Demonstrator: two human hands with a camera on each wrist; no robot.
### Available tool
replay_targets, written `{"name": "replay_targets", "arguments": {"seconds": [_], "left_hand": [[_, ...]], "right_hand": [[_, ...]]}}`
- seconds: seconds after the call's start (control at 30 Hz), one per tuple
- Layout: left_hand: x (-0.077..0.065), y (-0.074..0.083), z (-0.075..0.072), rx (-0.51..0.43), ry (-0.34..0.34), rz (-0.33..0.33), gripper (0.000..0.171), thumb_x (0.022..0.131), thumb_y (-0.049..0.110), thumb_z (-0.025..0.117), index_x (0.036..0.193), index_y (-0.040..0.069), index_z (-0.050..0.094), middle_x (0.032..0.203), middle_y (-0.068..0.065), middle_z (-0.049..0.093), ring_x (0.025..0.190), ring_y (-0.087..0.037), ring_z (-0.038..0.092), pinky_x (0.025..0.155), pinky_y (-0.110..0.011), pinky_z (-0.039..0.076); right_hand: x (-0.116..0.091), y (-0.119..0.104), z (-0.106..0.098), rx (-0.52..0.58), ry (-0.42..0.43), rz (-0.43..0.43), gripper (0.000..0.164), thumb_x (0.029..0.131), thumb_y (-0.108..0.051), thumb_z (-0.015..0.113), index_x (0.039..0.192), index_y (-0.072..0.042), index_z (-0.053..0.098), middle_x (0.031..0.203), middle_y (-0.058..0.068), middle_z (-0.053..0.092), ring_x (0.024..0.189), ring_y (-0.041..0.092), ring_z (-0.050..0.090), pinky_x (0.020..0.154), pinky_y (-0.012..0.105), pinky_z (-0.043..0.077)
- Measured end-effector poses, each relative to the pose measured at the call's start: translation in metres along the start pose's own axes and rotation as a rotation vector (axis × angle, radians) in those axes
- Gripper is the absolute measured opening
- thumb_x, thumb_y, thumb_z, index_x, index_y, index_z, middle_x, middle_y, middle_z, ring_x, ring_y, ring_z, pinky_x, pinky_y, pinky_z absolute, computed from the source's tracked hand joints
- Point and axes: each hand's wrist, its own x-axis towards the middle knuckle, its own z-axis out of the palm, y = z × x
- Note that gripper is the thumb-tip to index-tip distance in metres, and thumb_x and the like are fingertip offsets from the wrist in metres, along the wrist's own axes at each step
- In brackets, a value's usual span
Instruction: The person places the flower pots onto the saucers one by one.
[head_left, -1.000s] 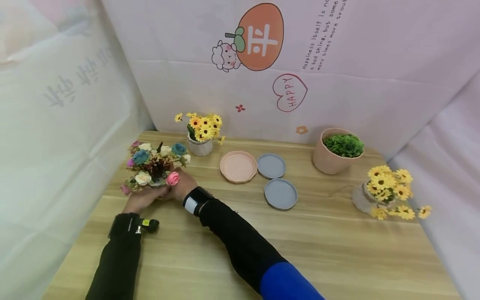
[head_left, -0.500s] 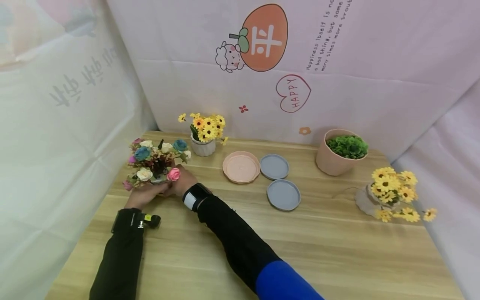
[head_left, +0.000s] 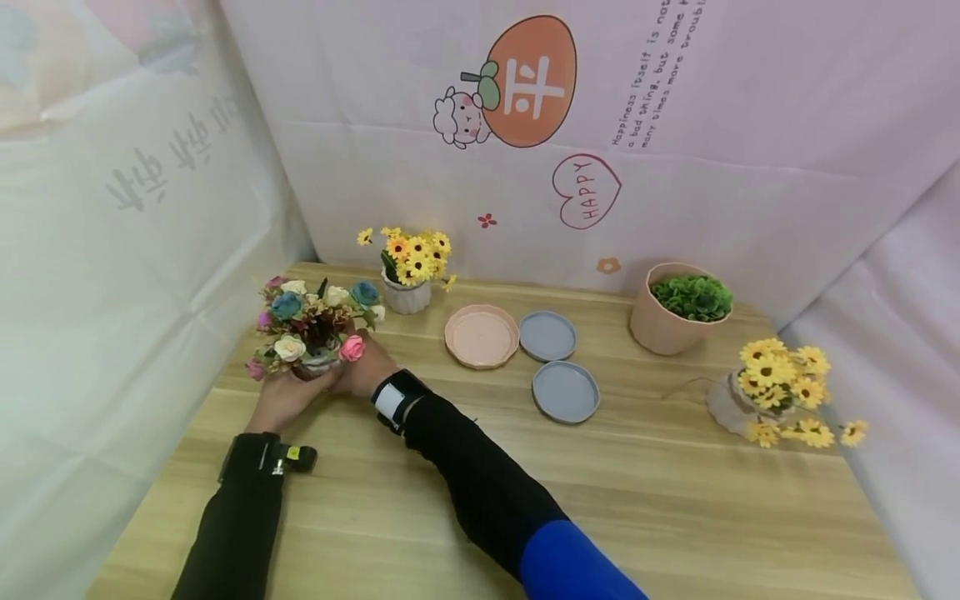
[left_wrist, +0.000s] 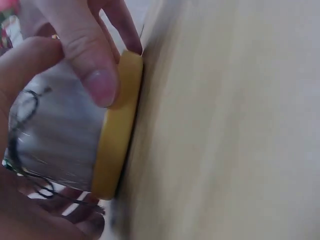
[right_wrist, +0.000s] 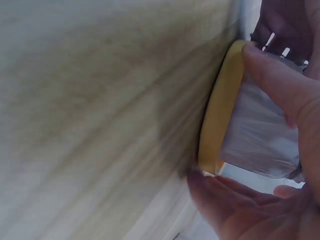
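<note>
At the left of the table in the head view, both hands are around a pot of artificial roses (head_left: 307,329) in white, blue and pink. My left hand (head_left: 292,398) grips the pot wall (left_wrist: 65,132), which is wrapped in clear plastic with a dark string. A yellow saucer (right_wrist: 220,112) sits against the pot's base, close over the wood. My right hand (head_left: 367,367) holds the saucer, its thumb (right_wrist: 272,77) on the rim and its fingertips (right_wrist: 202,192) at the opposite side. Flowers hide much of the pot in the head view.
A pot of yellow daisies (head_left: 408,292) stands just behind. In the middle lie a pink saucer (head_left: 482,336) and two grey ones, including the nearer grey saucer (head_left: 566,392). A pink pot with greenery (head_left: 667,325) and a tipped daisy pot (head_left: 731,404) are at right.
The rose pot has shifted slightly, and more of its pale rim shows under the flowers. The left hand has drawn a little lower along it. The head view has moved slightly.
</note>
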Motion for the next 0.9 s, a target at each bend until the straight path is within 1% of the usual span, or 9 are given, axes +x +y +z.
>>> {"name": "replay_targets", "arguments": {"seconds": [0.1, 0.2, 0.27, 0.33, 0.43, 0.6, 0.67, 0.77, 0.9], "left_hand": [[-0.012, 0.002, 0.001, 0.019, 0.038, 0.011, 0.110, 0.091, 0.056, 0.078, 0.169, 0.007, 0.018, 0.171, -0.027, 0.027, 0.156, -0.052, 0.028, 0.126, -0.067, 0.029], [-0.024, 0.005, 0.003, -0.002, 0.056, 0.046, 0.107, 0.090, 0.050, 0.082, 0.167, 0.004, 0.024, 0.165, -0.030, 0.038, 0.151, -0.053, 0.038, 0.123, -0.068, 0.033], [-0.031, 0.008, 0.003, -0.029, 0.066, 0.092, 0.107, 0.089, 0.041, 0.086, 0.167, 0.004, 0.024, 0.164, -0.030, 0.039, 0.151, -0.052, 0.038, 0.124, -0.069, 0.031], [-0.039, 0.012, 0.003, -0.054, 0.052, 0.114, 0.106, 0.088, 0.034, 0.088, 0.167, 0.003, 0.024, 0.164, -0.030, 0.039, 0.152, -0.052, 0.036, 0.124, -0.071, 0.029], [-0.053, 0.022, 0.003, -0.046, 0.006, 0.068, 0.110, 0.088, 0.030, 0.086, 0.167, -0.002, 0.016, 0.166, -0.035, 0.030, 0.154, -0.056, 0.029, 0.124, -0.074, 0.026], [-0.073, 0.045, 0.013, 0.071, -0.129, -0.038, 0.119, 0.092, 0.039, 0.082, 0.164, -0.012, 0.002, 0.164, -0.045, 0.019, 0.149, -0.064, 0.027, 0.120, -0.075, 0.030], [-0.077, 0.052, 0.021, 0.096, -0.166, -0.017, 0.119, 0.092, 0.040, 0.081, 0.163, -0.012, 0.002, 0.163, -0.046, 0.021, 0.147, -0.064, 0.030, 0.119, -0.074, 0.032], [-0.077, 0.058, 0.036, 0.094, -0.183, 0.062, 0.116, 0.092, 0.038, 0.082, 0.164, -0.011, 0.006, 0.165, -0.042, 0.022, 0.149, -0.061, 0.033, 0.121, -0.072, 0.032], [-0.070, 0.065, 0.056, 0.103, -0.199, 0.160, 0.115, 0.089, 0.036, 0.085, 0.163, -0.010, 0.011, 0.167, -0.039, 0.022, 0.151, -0.058, 0.033, 0.123, -0.069, 0.031]], "right_hand": [[-0.005, 0.006, 0.003, 0.006, 0.028, -0.074, 0.076, 0.086, -0.042, 0.088, 0.144, -0.001, 0.061, 0.155, 0.021, 0.054, 0.145, 0.035, 0.052, 0.120, 0.030, 0.046], [-0.016, 0.012, 0.000, 0.063, 0.030, -0.102, 0.062, 0.089, -0.039, 0.087, 0.139, -0.008, 0.067, 0.161, 0.021, 0.047, 0.149, 0.035, 0.046, 0.122, 0.032, 0.044], [-0.026, 0.014, -0.004, 0.121, 0.023, -0.083, 0.088, 0.087, -0.041, 0.087, 0.157, -0.004, 0.047, 0.169, 0.025, 0.032, 0.154, 0.035, 0.041, 0.126, 0.032, 0.040], [-0.037, 0.016, -0.010, 0.176, 0.014, -0.057, 0.108, 0.086, -0.042, 0.088, 0.164, 0.001, 0.028, 0.171, 0.029, 0.026, 0.156, 0.037, 0.037, 0.128, 0.034, 0.036], [-0.055, 0.022, -0.019, 0.222, 0.006, -0.006, 0.124, 0.087, -0.043, 0.088, 0.166, 0.006, 0.007, 0.169, 0.033, 0.025, 0.157, 0.037, 0.036, 0.129, 0.036, 0.034], [-0.090, 0.042, -0.036, 0.221, -0.002, 0.051, 0.115, 0.091, -0.042, 0.083, 0.168, 0.003, 0.010, 0.172, 0.029, 0.022, 0.162, 0.036, 0.026, 0.133, 0.043, 0.027], [-0.104, 0.055, -0.043, 0.216, 0.032, 0.041, 0.115, 0.091, -0.041, 0.084, 0.167, 0.005, 0.012, 0.170, 0.030, 0.026, 0.160, 0.038, 0.030, 0.132, 0.047, 0.029], [-0.126, 0.075, -0.053, 0.233, 0.115, 0.042, 0.112, 0.089, -0.037, 0.086, 0.166, 0.006, 0.017, 0.165, 0.031, 0.035, 0.154, 0.039, 0.039, 0.127, 0.050, 0.037], [-0.157, 0.102, -0.063, 0.272, 0.183, 0.131, 0.109, 0.091, -0.038, 0.085, 0.166, 0.003, 0.018, 0.166, 0.030, 0.034, 0.154, 0.039, 0.040, 0.123, 0.053, 0.043]]}}
